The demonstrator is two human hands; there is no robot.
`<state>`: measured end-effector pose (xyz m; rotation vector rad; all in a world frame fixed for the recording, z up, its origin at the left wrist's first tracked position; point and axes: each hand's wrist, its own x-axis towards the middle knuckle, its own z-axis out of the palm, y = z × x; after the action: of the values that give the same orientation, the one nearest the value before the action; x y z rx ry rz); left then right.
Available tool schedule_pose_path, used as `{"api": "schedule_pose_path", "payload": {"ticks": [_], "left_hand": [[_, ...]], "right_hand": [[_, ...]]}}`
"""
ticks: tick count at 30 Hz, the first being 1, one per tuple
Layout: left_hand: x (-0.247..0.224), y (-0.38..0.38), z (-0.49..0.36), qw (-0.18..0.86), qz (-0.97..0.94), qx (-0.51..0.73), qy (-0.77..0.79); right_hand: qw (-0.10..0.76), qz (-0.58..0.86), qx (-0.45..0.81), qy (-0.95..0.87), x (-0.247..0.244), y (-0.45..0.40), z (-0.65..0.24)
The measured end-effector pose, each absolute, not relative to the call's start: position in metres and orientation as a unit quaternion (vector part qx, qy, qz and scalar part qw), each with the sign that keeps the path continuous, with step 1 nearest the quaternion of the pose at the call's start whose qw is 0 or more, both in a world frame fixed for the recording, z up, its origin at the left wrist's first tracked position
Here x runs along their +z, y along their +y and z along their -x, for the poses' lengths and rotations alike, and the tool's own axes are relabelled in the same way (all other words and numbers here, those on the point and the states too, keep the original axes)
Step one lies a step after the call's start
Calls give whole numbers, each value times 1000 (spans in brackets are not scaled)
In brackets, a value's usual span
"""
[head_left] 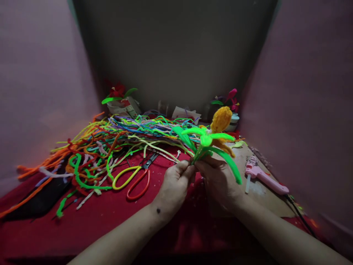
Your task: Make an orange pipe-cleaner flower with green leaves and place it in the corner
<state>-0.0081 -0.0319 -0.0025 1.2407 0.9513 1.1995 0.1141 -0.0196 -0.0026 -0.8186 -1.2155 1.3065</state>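
Observation:
Between my hands stands a pipe-cleaner flower [206, 140] with bright green leaves and an orange-yellow petal that rises at the upper right. My left hand [176, 184] pinches the base of its stem between thumb and fingers. From the other side my right hand [217, 180] grips the same stem, its fingers partly hidden behind the leaves. The two hands nearly touch at the stem. To the left of my left hand lie scissors [132, 182] with one yellow and one red handle, blades pointing away.
A tangled heap of coloured pipe cleaners [149, 127] spreads across the back and left of the red cloth [110, 232]. At right, a pink glue gun [266, 180] with a cord rests on a brown board [264, 206]. Red flowers [118, 90] and pink flowers [233, 96] stand behind.

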Motion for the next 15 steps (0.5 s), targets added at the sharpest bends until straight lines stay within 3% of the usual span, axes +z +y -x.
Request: {"api": "schedule_pose_path", "payload": {"ticks": [6, 15], "left_hand": [[-8, -30, 10, 562, -498, 530, 396], [-1, -31, 4, 587, -447, 560, 377]], "right_hand": [[548, 346, 516, -560, -12, -14, -120], [608, 363, 461, -535, -9, -15, -118]]}}
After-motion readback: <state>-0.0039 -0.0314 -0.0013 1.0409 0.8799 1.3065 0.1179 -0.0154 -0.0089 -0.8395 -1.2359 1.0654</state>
